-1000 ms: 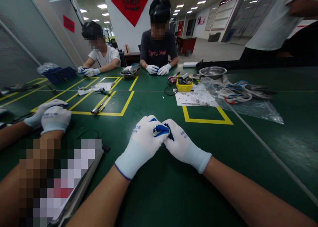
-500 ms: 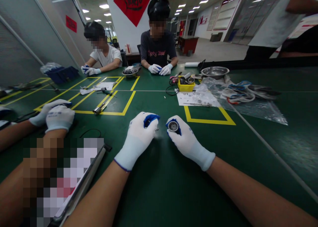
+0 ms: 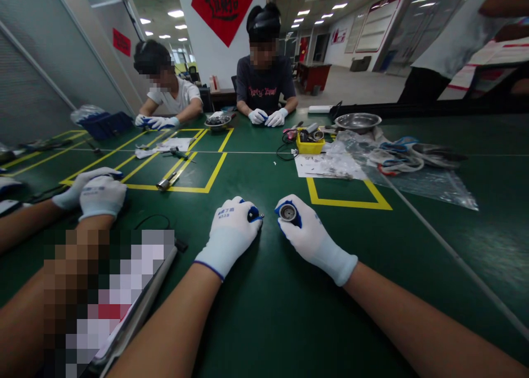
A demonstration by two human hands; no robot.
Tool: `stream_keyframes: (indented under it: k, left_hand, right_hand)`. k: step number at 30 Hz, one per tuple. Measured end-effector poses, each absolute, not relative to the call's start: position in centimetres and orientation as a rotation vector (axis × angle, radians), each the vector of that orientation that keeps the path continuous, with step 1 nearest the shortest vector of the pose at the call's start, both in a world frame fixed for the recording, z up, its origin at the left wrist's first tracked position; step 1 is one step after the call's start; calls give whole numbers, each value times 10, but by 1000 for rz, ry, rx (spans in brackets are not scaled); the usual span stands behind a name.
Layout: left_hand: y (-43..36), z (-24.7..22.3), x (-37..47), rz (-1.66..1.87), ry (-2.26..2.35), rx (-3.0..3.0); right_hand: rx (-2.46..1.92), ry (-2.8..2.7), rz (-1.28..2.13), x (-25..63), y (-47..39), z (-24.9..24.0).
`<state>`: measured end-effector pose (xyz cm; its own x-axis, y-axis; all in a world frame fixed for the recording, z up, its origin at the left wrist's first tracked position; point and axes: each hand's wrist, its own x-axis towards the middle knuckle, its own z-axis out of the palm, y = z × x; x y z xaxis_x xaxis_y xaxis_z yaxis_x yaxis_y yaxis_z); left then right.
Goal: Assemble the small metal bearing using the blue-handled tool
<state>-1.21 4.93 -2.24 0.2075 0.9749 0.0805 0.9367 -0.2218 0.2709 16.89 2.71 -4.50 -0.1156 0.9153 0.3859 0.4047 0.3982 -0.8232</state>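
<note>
Both of my hands wear white knit gloves with blue coated palms, held over the green table. My left hand pinches a tiny metal piece between thumb and forefinger; it looks like a small screw or nut, too small to be sure. My right hand is wrapped round a round metal cylinder, its open end facing me. Inside its rim a grey disc face shows. The two hands are a short gap apart, and the small piece does not touch the cylinder.
Beyond my right hand lie a yellow bin of parts, a white sheet, a steel bowl and gloves on plastic. A metal cylinder and a screwdriver-like tool lie left. A co-worker's gloved hands are at left.
My left hand has turned and lowered slightly, its fingers closing into a tighter pinch on the tiny piece. My right hand with the cylinder has hardly moved.
</note>
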Motion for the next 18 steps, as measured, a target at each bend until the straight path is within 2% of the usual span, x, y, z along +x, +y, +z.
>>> stream_keyframes:
  k: [9,18]
  left_hand:
    - [52,-25,-10,294,1874,2315]
    - [54,-23,-14,387,1869,2223]
  right_hand:
    - [-1161,-1753,684,170,25,-42]
    - [-1153,-1762,723,170,25,-41]
